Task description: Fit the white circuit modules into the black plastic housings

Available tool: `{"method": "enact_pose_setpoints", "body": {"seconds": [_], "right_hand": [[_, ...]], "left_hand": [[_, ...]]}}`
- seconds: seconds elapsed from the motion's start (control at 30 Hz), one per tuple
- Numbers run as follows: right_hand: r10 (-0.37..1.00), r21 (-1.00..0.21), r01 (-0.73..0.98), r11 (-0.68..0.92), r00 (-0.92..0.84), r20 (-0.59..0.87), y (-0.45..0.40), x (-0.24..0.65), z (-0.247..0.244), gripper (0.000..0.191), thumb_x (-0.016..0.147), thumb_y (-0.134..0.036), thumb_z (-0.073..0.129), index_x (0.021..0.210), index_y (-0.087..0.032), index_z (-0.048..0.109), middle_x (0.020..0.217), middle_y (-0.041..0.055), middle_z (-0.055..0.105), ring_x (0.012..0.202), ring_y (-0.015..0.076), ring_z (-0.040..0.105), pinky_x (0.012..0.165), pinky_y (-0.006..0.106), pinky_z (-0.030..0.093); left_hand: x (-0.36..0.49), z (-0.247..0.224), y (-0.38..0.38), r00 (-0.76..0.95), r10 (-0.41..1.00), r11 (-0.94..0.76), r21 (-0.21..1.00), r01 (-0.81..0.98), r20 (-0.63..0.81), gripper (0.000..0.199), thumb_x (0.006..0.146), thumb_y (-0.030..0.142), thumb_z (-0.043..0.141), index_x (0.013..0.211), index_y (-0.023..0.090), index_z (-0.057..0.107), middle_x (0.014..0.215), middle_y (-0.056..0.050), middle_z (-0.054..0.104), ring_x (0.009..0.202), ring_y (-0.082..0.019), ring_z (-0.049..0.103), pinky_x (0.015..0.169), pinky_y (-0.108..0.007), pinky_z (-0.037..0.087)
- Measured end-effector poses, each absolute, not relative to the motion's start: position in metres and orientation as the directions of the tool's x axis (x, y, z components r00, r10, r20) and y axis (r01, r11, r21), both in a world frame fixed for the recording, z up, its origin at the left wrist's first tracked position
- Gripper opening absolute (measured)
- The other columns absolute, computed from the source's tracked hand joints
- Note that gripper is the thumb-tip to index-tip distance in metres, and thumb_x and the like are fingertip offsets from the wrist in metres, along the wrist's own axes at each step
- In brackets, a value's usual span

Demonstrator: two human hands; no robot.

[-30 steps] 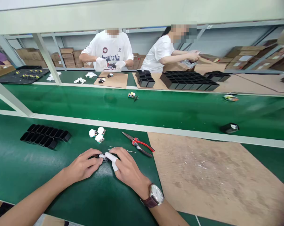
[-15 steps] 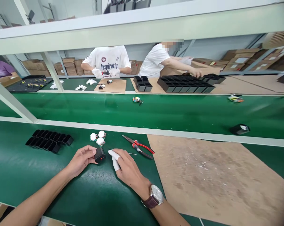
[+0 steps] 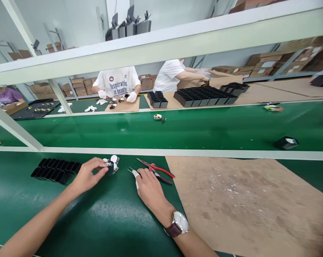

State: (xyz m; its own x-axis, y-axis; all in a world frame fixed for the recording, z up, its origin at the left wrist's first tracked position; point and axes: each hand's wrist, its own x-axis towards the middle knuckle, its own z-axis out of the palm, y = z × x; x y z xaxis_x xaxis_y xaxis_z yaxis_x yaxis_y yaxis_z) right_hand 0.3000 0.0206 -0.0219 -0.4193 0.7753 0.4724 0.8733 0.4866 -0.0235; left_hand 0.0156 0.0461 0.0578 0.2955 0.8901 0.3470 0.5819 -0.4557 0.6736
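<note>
Head view: the left hand (image 3: pixel 89 175) pinches a small black case (image 3: pixel 111 167) between thumb and fingers, above the worktop (image 3: pixel 107 225) and by the white-topped parts (image 3: pixel 114 159). The right hand (image 3: pixel 152 191) (white covers on its fingertips) lies palm down over thin metal tips (image 3: pixel 130 169), its grip unclear, beside the red-and-black pliers (image 3: pixel 162 169).

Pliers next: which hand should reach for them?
Right, I'd say. The right hand lies beside the pliers, though whether it grips the thin wires at its fingertips is unclear. The left hand is farther off, holding a black casing.
</note>
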Motion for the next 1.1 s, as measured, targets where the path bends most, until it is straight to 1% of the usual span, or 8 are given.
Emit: {"method": "enact_pose_setpoints", "body": {"seconds": [0.1,0.23,0.4,0.57,0.7,0.8,0.9,1.1], "right_hand": [[0.774,-0.021,0.886,0.464,-0.394,0.495,0.025,0.303,-0.025,0.034,0.088,0.001,0.055,0.115,-0.014,0.069,0.111,0.0137,0.067,0.098,0.0301,0.059,0.086,0.045,0.052],[0.758,-0.009,0.883,0.47,-0.398,0.518,0.023,0.302,-0.024,0.028,0.088,-0.001,0.058,0.11,-0.016,0.069,0.114,0.0133,0.067,0.099,0.0289,0.059,0.088,0.043,0.052],[0.743,-0.01,0.877,0.481,-0.401,0.536,0.021,0.301,-0.022,0.029,0.086,-0.001,0.059,0.108,-0.016,0.069,0.118,0.013,0.067,0.101,0.0281,0.059,0.09,0.042,0.052],[0.711,-0.044,0.847,0.53,-0.415,0.567,0.019,0.299,-0.022,0.039,0.085,0.002,0.054,0.118,-0.015,0.068,0.12,0.0146,0.067,0.104,0.0293,0.059,0.089,0.044,0.054],[0.68,-0.096,0.793,0.602,-0.446,0.582,0.014,0.294,-0.02,0.037,0.092,-0.001,0.051,0.125,-0.014,0.065,0.121,0.0156,0.067,0.104,0.0298,0.061,0.086,0.046,0.056],[0.665,-0.13,0.749,0.65,-0.478,0.573,0.012,0.286,-0.016,0.035,0.098,-0.006,0.05,0.13,-0.013,0.062,0.125,0.0161,0.066,0.108,0.03,0.062,0.088,0.047,0.057],[0.654,-0.136,0.712,0.689,-0.53,0.539,0.016,0.275,-0.01,0.036,0.099,-0.008,0.051,0.133,-0.015,0.061,0.133,0.0161,0.065,0.116,0.0311,0.062,0.094,0.05,0.058],[0.613,-0.076,0.657,0.75,-0.648,0.452,0.034,0.247,0.0,0.042,0.09,-0.002,0.054,0.127,-0.017,0.066,0.15,0.0147,0.057,0.125,0.0326,0.058,0.095,0.049,0.059]], "left_hand": [[-0.006,0.076,0.099,0.228,0.892,-0.402,0.454,0.795,0.39,0.021,0.094,0.039,0.067,0.098,0.022,0.078,0.111,-0.009,0.077,0.102,-0.025,0.074,0.091,-0.037,0.063],[-0.037,0.081,0.166,0.038,0.929,-0.197,0.407,0.892,0.368,0.026,0.094,0.041,0.068,0.085,0.017,0.074,0.096,-0.01,0.076,0.085,-0.024,0.074,0.086,-0.04,0.063],[-0.059,0.071,0.187,-0.059,0.947,-0.061,0.358,0.932,0.316,0.031,0.099,0.047,0.068,0.099,0.016,0.074,0.098,-0.007,0.077,0.088,-0.022,0.074,0.085,-0.038,0.061],[-0.074,0.076,0.138,0.042,0.932,-0.168,0.325,0.931,0.361,0.045,0.092,0.06,0.064,0.112,0.021,0.076,0.124,-0.013,0.077,0.115,-0.034,0.071,0.1,-0.043,0.058],[-0.095,0.077,0.081,0.239,0.895,-0.344,0.239,0.908,0.377,0.043,0.09,0.064,0.068,0.101,0.023,0.076,0.13,-0.013,0.074,0.133,-0.038,0.06,0.117,-0.054,0.045],[-0.108,0.065,0.045,0.335,0.871,-0.399,0.119,0.909,0.36,0.04,0.091,0.063,0.069,0.098,0.024,0.077,0.141,-0.015,0.068,0.144,-0.045,0.048,0.117,-0.065,0.04],[-0.113,0.051,0.027,0.357,0.88,-0.401,0.09,0.912,0.314,0.037,0.097,0.057,0.065,0.113,0.026,0.075,0.152,-0.014,0.061,0.151,-0.047,0.039,0.116,-0.072,0.036],[-0.101,0.045,0.035,0.333,0.868,-0.399,0.117,0.909,0.368,0.021,0.101,0.035,0.057,0.101,0.021,0.072,0.142,-0.018,0.067,0.146,-0.046,0.046,0.107,-0.068,0.045]]}}
